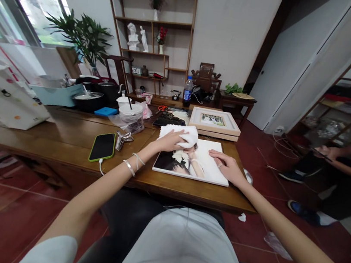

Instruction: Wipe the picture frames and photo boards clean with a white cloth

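A flat photo panel lies on the wooden table in front of me, printed with a picture of people and white flowers. My left hand grips a white cloth and presses it on the panel's upper left part, hiding some of the picture. On the panel's right side rests my right hand, fingers stretched out and nothing in them. Just behind the panel, a light framed picture lies on the table beside a dark, glossy flat item.
Left of the panel are a charging phone, a crumpled silvery wrapper, a bagged cup and black pots. A cola bottle stands behind. Another person's hands show at the far right.
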`<action>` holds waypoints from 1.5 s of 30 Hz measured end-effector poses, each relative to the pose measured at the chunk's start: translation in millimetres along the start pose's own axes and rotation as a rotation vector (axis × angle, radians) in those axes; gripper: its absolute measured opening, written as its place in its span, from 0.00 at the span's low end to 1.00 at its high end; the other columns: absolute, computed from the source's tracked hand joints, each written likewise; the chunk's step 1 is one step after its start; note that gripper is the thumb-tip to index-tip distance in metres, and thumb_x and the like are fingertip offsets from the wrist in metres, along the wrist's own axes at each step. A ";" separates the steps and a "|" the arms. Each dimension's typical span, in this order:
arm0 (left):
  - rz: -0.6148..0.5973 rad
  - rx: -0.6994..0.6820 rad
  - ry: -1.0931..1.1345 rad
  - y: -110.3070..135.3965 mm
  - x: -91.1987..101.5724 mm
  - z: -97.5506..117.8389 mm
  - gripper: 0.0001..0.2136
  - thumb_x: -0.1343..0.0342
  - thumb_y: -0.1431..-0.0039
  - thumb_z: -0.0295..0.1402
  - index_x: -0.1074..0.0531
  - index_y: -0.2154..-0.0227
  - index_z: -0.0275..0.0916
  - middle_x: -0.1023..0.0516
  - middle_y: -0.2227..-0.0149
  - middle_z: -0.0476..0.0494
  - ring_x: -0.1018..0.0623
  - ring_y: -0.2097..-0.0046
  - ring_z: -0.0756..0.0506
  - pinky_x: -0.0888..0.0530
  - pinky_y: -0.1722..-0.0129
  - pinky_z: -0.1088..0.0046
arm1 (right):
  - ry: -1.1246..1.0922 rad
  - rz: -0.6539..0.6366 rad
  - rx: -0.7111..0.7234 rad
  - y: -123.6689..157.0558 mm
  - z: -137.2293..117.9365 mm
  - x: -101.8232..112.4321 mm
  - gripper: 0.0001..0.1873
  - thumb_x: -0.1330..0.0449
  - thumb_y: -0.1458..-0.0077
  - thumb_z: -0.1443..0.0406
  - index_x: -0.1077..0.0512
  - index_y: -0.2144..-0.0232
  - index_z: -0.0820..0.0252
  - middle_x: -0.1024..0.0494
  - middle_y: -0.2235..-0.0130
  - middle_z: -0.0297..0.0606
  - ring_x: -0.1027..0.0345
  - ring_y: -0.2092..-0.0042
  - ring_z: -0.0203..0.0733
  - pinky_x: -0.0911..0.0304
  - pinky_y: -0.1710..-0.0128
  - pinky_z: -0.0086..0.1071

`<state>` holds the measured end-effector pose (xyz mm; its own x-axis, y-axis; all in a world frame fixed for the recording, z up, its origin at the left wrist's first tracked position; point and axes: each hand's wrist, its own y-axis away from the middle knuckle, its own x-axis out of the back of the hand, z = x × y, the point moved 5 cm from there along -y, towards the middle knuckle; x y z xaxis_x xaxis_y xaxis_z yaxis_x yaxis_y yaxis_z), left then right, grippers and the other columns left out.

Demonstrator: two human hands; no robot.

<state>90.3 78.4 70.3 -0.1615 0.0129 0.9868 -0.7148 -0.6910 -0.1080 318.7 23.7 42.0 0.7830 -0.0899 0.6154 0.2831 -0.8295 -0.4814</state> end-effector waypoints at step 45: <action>-0.111 -0.197 -0.015 75.7 14.3 109.0 0.15 0.58 0.35 0.35 0.31 0.50 0.48 0.40 0.39 0.47 0.46 0.36 0.39 0.42 0.42 0.56 | -0.007 0.012 -0.024 1.7 -5.3 0.7 0.15 0.48 0.46 0.67 0.23 0.60 0.57 0.25 0.50 0.38 0.33 0.47 0.44 0.41 0.43 0.42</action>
<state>108.1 -52.4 89.4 -0.0653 0.0686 0.9955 -0.8468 -0.5316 -0.0189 316.8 19.3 44.9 0.7901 -0.0959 0.6055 0.2605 -0.8416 -0.4732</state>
